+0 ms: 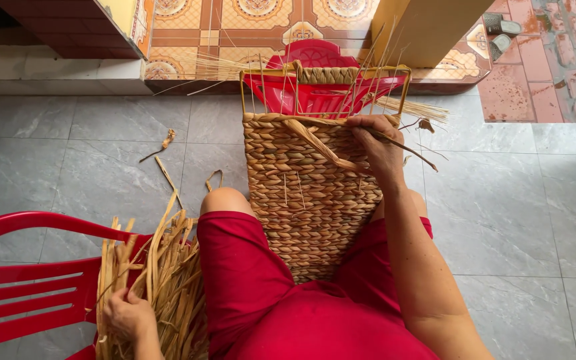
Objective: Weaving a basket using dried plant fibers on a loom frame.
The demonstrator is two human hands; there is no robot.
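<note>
Beside the woven basket [311, 200], right hand [378, 148] pinches a strand [321, 148]; left hand [128, 315] grips dried reeds [161, 273].

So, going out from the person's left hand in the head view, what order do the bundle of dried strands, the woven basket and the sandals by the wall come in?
From the left hand:
1. Bundle of dried strands, under that hand, lower left.
2. Woven basket, centre, between the knees.
3. Sandals, top right corner.

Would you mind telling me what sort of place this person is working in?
Probably a home porch or courtyard used for basket weaving: grey floor tiles, a patterned tiled step, red plastic chairs, a half-woven basket and a bundle of dried fibre strips.
</note>
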